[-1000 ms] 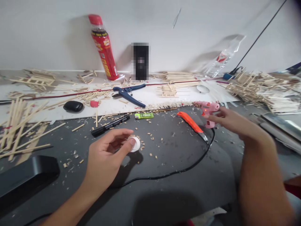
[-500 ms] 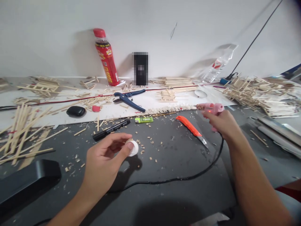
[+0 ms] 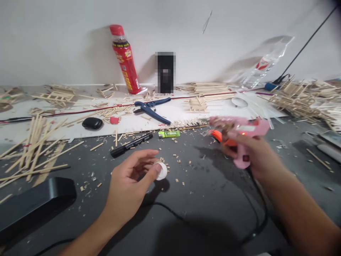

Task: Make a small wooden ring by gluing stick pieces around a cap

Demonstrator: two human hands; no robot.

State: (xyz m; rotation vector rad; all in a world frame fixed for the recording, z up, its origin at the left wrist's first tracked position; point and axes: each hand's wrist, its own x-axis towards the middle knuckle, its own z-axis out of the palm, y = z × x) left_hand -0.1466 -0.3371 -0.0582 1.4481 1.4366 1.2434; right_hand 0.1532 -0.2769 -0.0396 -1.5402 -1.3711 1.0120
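Between thumb and fingers, my left hand (image 3: pixel 130 181) pinches a small round white disc (image 3: pixel 162 171), which looks like a cap, above the dark table. My right hand (image 3: pixel 255 153) is wrapped round the grip of a pink hot glue gun (image 3: pixel 246 129), whose small light glows orange. The gun is lifted off the table, its nozzle pointing left and blurred by motion. Behind the gun, an orange utility knife (image 3: pixel 216 135) lies partly hidden. Tiny wood pieces (image 3: pixel 177 180) are scattered just beyond the white disc.
Blue cutters (image 3: pixel 153 109), a green lighter (image 3: pixel 169 134) and a black marker (image 3: pixel 131 145) lie ahead. A red bottle (image 3: pixel 124 60) leans on the wall. Wooden sticks (image 3: pixel 32 149) pile at left, more at right (image 3: pixel 301 99). The gun's black cable (image 3: pixel 262 209) trails over the table.
My right hand has raised the glue gun off the table's far edge and brought it nearer, its cable moving along. The left hand keeps its pinch on the white disc. The view has shifted slightly.
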